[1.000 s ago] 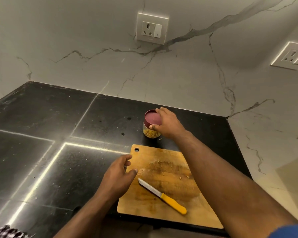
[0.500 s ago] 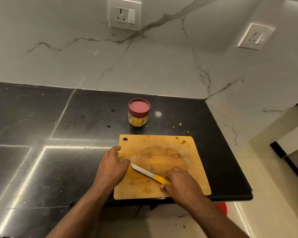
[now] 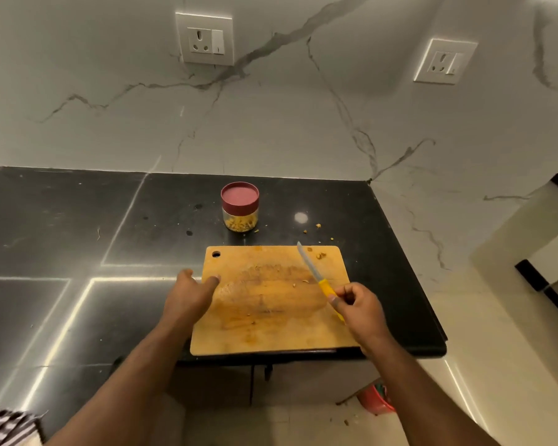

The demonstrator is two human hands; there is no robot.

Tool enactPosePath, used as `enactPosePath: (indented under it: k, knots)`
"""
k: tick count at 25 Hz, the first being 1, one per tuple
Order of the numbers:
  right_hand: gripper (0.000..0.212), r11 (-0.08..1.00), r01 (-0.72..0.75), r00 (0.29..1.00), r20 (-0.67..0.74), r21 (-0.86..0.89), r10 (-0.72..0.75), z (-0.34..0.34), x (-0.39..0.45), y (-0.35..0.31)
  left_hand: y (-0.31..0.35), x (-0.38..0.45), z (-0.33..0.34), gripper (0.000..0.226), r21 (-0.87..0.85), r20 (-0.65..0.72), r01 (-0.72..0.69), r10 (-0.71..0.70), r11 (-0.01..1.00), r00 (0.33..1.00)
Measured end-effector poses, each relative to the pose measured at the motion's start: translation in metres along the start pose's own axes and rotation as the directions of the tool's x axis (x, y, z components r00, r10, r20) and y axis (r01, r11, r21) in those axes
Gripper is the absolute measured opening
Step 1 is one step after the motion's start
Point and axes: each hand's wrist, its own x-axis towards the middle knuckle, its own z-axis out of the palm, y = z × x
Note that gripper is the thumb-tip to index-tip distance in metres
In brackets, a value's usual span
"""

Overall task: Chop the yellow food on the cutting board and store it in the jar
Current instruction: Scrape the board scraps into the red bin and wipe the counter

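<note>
yellow-handled knife (image 3: 316, 276) now lifted off board (image 3: 271, 317)

Knife (image 3: 310, 263) in right hand (image 3: 361, 309)

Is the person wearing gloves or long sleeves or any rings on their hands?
No gloves: the left hand and right hand are both bare. No rings, watch or bracelets show. The forearms are uncovered as far as the picture reaches, so no sleeves are visible. A bit of black-and-white checked cloth shows at the bottom left corner; whether it is clothing is unclear.
</note>
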Motion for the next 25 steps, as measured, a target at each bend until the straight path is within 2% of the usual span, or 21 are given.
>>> enactPosePath:
  k: [3, 4, 6, 9, 11, 12, 14, 16, 17, 21, 25]
  knots:
    - [0.008, 0.996, 0.031, 0.999, 0.011, 0.088, -0.032, -0.008, 0.002, 0.011, 0.012, -0.009, -0.003, 0.055, -0.274, 0.035, 0.148, -0.144, 0.95, 0.989]
    - [0.009, 0.992, 0.045, 0.999, 0.023, 0.119, -0.048, -0.011, 0.002, 0.013, 0.016, -0.018, -0.005, 0.048, -0.387, 0.1, 0.203, -0.178, 0.9, 0.979]
    - [0.013, 0.984, 0.071, 0.995, 0.054, 0.161, -0.08, -0.017, 0.002, 0.016, 0.014, -0.03, -0.009, 0.049, -0.478, 0.242, 0.286, -0.189, 0.831, 0.952]
    - [0.012, 0.982, 0.135, 0.986, 0.082, 0.132, -0.146, -0.024, -0.004, 0.016, -0.003, -0.051, -0.004, 0.055, -0.533, 0.304, 0.289, -0.139, 0.795, 0.942]
    - [0.015, 0.965, 0.261, 0.961, 0.091, 0.009, -0.261, -0.029, -0.012, 0.015, -0.014, -0.063, 0.004, 0.054, -0.567, 0.229, 0.238, -0.127, 0.788, 0.965]
    - [0.016, 0.934, 0.356, 0.929, 0.124, -0.045, -0.348, -0.031, -0.021, 0.015, -0.019, -0.07, 0.009, 0.053, -0.572, 0.179, 0.201, -0.119, 0.796, 0.977]
    - [0.016, 0.825, 0.559, 0.812, 0.252, -0.077, -0.527, -0.031, -0.047, 0.017, -0.028, -0.084, 0.016, 0.055, -0.581, 0.112, 0.156, -0.111, 0.799, 0.987]
    - [0.014, 0.713, 0.696, 0.692, 0.346, -0.084, -0.634, -0.032, -0.075, 0.026, -0.034, -0.094, 0.019, 0.056, -0.595, 0.101, 0.137, -0.095, 0.792, 0.99]
    - [0.014, 0.682, 0.725, 0.664, 0.364, -0.099, -0.653, -0.034, -0.086, 0.032, -0.035, -0.099, 0.02, 0.055, -0.598, 0.106, 0.129, -0.082, 0.791, 0.991]
    - [0.018, 0.654, 0.73, 0.679, 0.316, -0.198, -0.662, -0.049, -0.109, 0.052, -0.042, -0.127, 0.022, 0.05, -0.605, 0.115, 0.086, -0.019, 0.791, 0.993]
    - [0.018, 0.708, 0.608, 0.786, 0.149, -0.36, -0.6, -0.072, -0.121, 0.067, -0.064, -0.158, 0.021, 0.044, -0.624, 0.151, 0.103, -0.01, 0.774, 0.988]
